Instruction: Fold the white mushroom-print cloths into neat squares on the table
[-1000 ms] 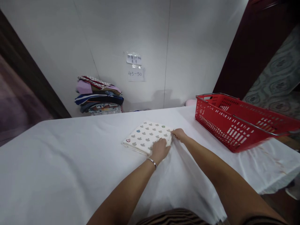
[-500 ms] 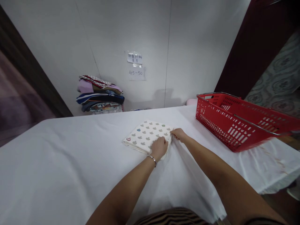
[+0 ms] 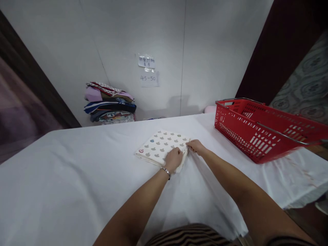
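A folded white cloth (image 3: 160, 145) with grey apple-like prints and a few coloured ones lies flat on the white-covered table. My left hand (image 3: 174, 159), with a bracelet at its wrist, is closed on the near right part of the cloth. Its fingertips are hidden from me. At the cloth's right corner, my right hand (image 3: 196, 147) pinches the layered edge between thumb and fingers. Small creases run along that edge between the two hands.
A red plastic basket (image 3: 256, 136) with metal handles stands on the right of the table (image 3: 64, 177). Against the wall at the back left is a stack of folded clothes (image 3: 110, 104). Two paper signs (image 3: 148, 79) are taped to the wall.
Both hands stay at the right side of the cloth with almost the same hold. The view has shifted slightly; little else differs.
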Available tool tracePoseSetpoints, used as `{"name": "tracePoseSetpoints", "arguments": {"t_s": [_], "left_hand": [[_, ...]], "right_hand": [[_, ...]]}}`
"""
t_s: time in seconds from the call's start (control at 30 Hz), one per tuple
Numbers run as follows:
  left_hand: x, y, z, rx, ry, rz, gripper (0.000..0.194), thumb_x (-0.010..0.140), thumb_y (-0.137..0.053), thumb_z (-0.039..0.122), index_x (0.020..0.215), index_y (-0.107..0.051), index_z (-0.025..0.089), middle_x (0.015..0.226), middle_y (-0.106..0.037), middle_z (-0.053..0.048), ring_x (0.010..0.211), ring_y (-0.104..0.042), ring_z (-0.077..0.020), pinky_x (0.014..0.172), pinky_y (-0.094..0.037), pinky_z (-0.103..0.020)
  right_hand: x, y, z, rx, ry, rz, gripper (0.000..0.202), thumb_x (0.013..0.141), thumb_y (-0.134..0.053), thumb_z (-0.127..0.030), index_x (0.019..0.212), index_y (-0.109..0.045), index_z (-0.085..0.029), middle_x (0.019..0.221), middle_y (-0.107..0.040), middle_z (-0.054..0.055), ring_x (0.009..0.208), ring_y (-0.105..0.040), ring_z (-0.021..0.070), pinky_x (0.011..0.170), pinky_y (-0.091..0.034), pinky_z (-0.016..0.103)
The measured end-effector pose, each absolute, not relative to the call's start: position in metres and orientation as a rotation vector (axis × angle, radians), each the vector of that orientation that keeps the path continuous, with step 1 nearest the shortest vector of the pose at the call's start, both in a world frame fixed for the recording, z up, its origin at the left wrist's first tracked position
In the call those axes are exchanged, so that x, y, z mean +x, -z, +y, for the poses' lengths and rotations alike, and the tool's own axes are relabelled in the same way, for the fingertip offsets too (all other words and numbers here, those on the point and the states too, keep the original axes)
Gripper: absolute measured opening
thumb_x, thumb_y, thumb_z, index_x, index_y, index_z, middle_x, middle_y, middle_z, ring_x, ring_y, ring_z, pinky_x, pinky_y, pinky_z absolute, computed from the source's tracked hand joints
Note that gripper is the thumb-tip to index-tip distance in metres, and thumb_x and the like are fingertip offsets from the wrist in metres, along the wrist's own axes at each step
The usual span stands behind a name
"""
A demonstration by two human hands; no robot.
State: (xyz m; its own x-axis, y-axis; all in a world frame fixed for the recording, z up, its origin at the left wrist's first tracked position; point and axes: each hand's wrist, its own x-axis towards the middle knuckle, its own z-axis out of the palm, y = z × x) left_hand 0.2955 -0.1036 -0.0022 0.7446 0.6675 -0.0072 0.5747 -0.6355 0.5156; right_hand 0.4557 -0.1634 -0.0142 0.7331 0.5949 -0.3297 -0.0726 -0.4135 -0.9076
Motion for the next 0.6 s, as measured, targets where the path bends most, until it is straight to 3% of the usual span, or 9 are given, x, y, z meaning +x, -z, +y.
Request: {"name": "tracePoseSetpoints", "arguments": {"t_s": [0.2,0.37,0.6], "left_hand": [[0.293,0.0,-0.107,2.522,-0.26,0.9,0.019,0.09,-0.042,0.029,0.084,-0.058,0.022,0.095,-0.068,-0.004,0.085,-0.062,-0.0188,0.071,-0.04,-0.029],[0.296,-0.001,-0.109,2.562,-0.233,0.905,0.023,0.085,-0.054,0.043,0.092,-0.056,0.022,0.101,-0.066,-0.005,0.09,-0.062,-0.0208,0.074,-0.041,-0.03],[0.301,0.001,-0.104,2.596,-0.195,0.895,0.014,0.088,-0.047,0.03,0.088,-0.058,0.021,0.094,-0.067,-0.005,0.089,-0.062,-0.0209,0.072,-0.041,-0.031]], "right_hand": [[0.456,0.012,-0.165,-1.855,-0.764,-0.399,0.028,0.075,-0.062,-0.021,0.053,-0.044,-0.019,0.036,-0.038,-0.007,0.034,-0.031,0.005,0.033,-0.015,0.019],[0.456,0.012,-0.166,-1.866,-0.773,-0.401,0.028,0.075,-0.062,-0.023,0.054,-0.045,-0.018,0.036,-0.039,-0.007,0.033,-0.03,0.0047,0.033,-0.015,0.019],[0.453,0.008,-0.176,-1.876,-0.795,-0.42,0.034,0.078,-0.062,-0.026,0.052,-0.043,-0.019,0.035,-0.037,-0.008,0.033,-0.03,0.0042,0.033,-0.015,0.018]]}}
